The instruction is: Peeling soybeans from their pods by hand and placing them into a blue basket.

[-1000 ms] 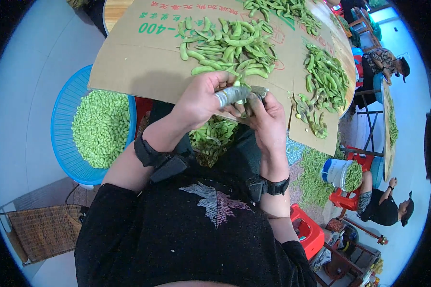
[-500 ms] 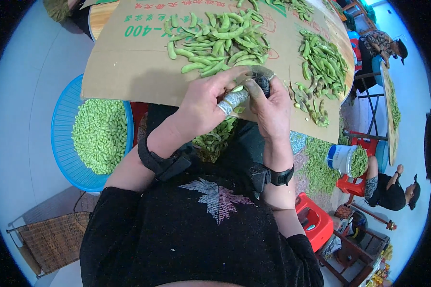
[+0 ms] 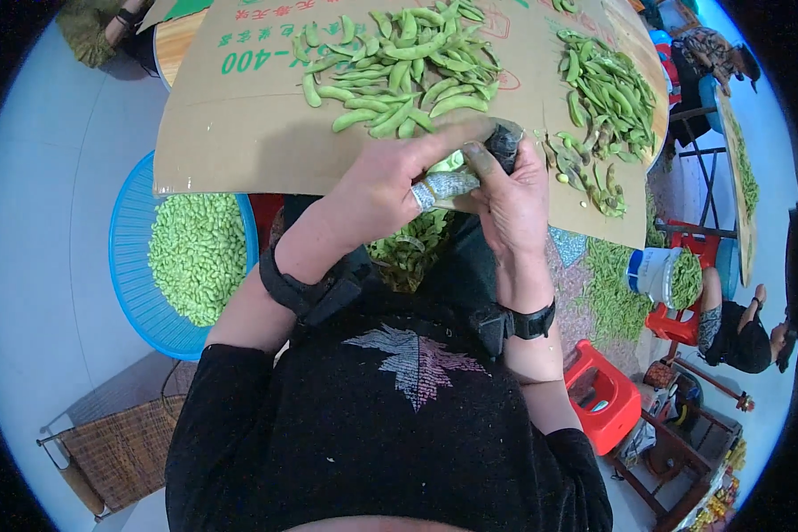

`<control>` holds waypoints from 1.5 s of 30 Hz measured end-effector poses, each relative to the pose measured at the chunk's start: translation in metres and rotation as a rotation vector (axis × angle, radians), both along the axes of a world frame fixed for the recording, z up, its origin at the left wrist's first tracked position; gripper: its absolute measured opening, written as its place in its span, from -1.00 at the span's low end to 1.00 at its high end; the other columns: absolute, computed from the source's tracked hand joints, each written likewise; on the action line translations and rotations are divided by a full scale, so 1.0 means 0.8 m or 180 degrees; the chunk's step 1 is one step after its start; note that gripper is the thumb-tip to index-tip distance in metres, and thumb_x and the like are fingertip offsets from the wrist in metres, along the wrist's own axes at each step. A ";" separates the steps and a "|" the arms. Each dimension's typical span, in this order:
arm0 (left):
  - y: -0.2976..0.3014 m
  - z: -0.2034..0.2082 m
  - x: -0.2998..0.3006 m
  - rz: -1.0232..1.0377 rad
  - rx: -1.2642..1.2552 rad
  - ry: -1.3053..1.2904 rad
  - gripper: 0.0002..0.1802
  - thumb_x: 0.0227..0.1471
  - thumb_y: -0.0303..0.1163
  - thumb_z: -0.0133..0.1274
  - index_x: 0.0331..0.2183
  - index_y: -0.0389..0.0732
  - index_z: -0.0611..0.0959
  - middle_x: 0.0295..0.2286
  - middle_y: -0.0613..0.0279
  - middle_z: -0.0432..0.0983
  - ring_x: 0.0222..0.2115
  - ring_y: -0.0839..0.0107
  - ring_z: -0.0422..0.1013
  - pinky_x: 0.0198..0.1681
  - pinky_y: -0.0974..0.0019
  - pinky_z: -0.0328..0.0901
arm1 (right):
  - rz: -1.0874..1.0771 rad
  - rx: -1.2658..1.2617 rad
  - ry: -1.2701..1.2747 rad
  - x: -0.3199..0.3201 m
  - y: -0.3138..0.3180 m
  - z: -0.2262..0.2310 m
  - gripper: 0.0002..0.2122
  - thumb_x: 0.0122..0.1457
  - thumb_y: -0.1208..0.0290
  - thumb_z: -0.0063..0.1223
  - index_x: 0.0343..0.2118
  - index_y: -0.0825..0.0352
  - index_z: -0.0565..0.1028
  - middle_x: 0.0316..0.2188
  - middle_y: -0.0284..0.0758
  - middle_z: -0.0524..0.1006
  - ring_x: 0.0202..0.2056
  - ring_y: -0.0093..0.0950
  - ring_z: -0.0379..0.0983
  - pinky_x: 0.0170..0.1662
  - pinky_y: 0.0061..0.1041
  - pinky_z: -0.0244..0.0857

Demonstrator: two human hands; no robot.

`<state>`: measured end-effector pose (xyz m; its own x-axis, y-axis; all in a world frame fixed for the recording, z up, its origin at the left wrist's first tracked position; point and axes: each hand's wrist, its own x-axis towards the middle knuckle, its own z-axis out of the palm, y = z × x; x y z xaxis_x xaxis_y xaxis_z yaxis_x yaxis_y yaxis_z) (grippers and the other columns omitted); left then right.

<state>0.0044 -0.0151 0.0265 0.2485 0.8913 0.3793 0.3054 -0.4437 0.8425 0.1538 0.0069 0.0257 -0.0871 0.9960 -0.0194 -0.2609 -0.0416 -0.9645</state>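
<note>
My left hand (image 3: pixel 390 177), its thumb wrapped in grey tape, and my right hand (image 3: pixel 512 199), with a dark wrap on one finger, meet at the near edge of a flat cardboard sheet (image 3: pixel 230 133). Both are closed at the fingertips around a bean pod, mostly hidden; a bit of pale green (image 3: pixel 449 162) shows inside my left hand. Just beyond lies a pile of green bean pods (image 3: pixel 390 80). Right of my right hand are a second pod pile (image 3: pixel 612 93) and some browned pods and scraps (image 3: pixel 594 182). Below my hands, between my legs, sits a heap of pods or husks (image 3: pixel 408 253).
A blue plastic basket (image 3: pixel 133 266) of shelled green beans (image 3: pixel 199 257) stands at my left, near a woven chair (image 3: pixel 120 457). At right are a red stool (image 3: pixel 603 399), pods strewn on the floor (image 3: pixel 621 293), and a white bucket of pods (image 3: pixel 652 273). Other people sit further right.
The whole view has shifted slightly. My hands stay together, turned a little, and more pale green shows between the fingers of my left hand.
</note>
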 end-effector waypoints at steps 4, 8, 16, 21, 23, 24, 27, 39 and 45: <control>0.010 -0.003 -0.017 -0.0678 0.0027 -0.0168 -0.62 -0.09 -0.41 0.07 -0.14 -0.24 0.53 -0.29 0.16 0.52 -0.30 0.47 0.44 -0.25 0.41 0.30 | 0.0804 -0.1019 0.1448 0.007 -0.006 0.014 -0.82 0.04 0.66 -0.04 -0.26 0.33 0.39 -0.58 -0.52 0.37 -0.73 -0.82 0.03 -0.72 -0.83 -0.12; 0.010 -0.028 0.000 -0.0988 -0.0357 -0.1869 -0.77 0.02 -0.43 -0.05 -0.22 -0.25 0.51 -0.39 0.30 0.49 -0.42 0.55 0.39 -0.40 0.47 0.28 | 0.0785 -0.1557 0.2307 0.004 -0.004 0.003 -0.83 0.06 0.66 -0.07 -0.27 0.34 0.37 -0.60 -0.53 0.33 -0.76 -0.83 -0.01 -0.74 -0.84 -0.14; -0.006 -0.025 0.000 -0.1467 -0.2346 -0.3440 -0.74 0.02 -0.56 -0.21 -0.18 -0.17 0.33 -0.42 0.35 0.32 -0.58 0.66 0.21 -0.61 0.63 0.04 | 0.0317 -0.0576 0.1249 0.009 -0.001 0.009 -0.88 0.05 0.64 -0.02 -0.32 0.35 0.40 -0.57 -0.49 0.38 -0.71 -0.79 0.07 -0.70 -0.79 -0.13; -0.008 -0.017 0.004 -0.0268 -0.1395 -0.1482 -0.86 -0.06 -0.58 -0.11 -0.34 -0.27 0.43 -0.55 0.39 0.33 -0.56 0.64 0.28 -0.60 0.46 0.16 | 0.0072 -0.0024 0.0151 0.009 -0.007 0.017 -0.86 0.04 0.61 0.02 -0.30 0.36 0.42 -0.49 -0.46 0.45 -0.53 -0.73 0.32 -0.52 -0.76 0.17; -0.009 -0.019 -0.002 -0.0162 -0.1277 -0.1063 -0.84 -0.07 -0.55 -0.04 -0.33 -0.27 0.45 -0.54 0.39 0.36 -0.51 0.62 0.32 -0.57 0.49 0.20 | 0.0082 0.0093 -0.0128 0.007 -0.012 0.017 -0.85 0.04 0.61 0.03 -0.30 0.37 0.42 -0.47 -0.46 0.46 -0.49 -0.72 0.34 -0.47 -0.74 0.21; -0.009 -0.021 -0.005 -0.0061 -0.1158 -0.0643 -0.81 -0.08 -0.52 0.02 -0.31 -0.26 0.47 -0.53 0.39 0.39 -0.47 0.60 0.36 -0.54 0.52 0.24 | 0.0088 0.0209 -0.0405 0.006 -0.015 0.016 -0.85 0.03 0.60 0.04 -0.29 0.38 0.42 -0.46 -0.46 0.47 -0.45 -0.72 0.35 -0.42 -0.73 0.25; -0.010 -0.012 -0.006 0.0322 0.0588 0.0805 -0.82 -0.10 -0.58 0.01 -0.33 -0.31 0.50 -0.55 0.37 0.41 -0.46 0.59 0.37 -0.54 0.44 0.25 | 0.0005 0.0678 -0.0927 -0.001 -0.025 0.019 -0.88 0.04 0.59 0.04 -0.33 0.39 0.43 -0.48 -0.45 0.48 -0.48 -0.73 0.33 -0.42 -0.72 0.25; -0.043 -0.012 -0.029 -0.1140 -0.2640 -0.3013 -0.77 -0.07 -0.59 -0.07 -0.28 -0.29 0.52 -0.49 0.19 0.47 -0.62 0.66 0.27 -0.63 0.65 0.06 | 0.0219 0.0023 0.0531 0.001 -0.033 0.025 -0.86 0.04 0.62 0.02 -0.31 0.33 0.41 -0.52 -0.48 0.43 -0.64 -0.78 0.20 -0.65 -0.81 -0.01; -0.099 -0.018 -0.114 0.0401 -0.2384 -0.1985 -0.80 -0.02 -0.46 -0.05 -0.30 -0.28 0.55 -0.51 0.24 0.48 -0.65 0.68 0.27 -0.63 0.63 0.09 | 0.1786 0.0672 -0.1590 0.037 -0.009 0.039 -0.86 0.04 0.44 0.05 -0.35 0.37 0.48 -0.52 -0.37 0.53 -0.61 -0.66 0.34 -0.57 -0.59 0.22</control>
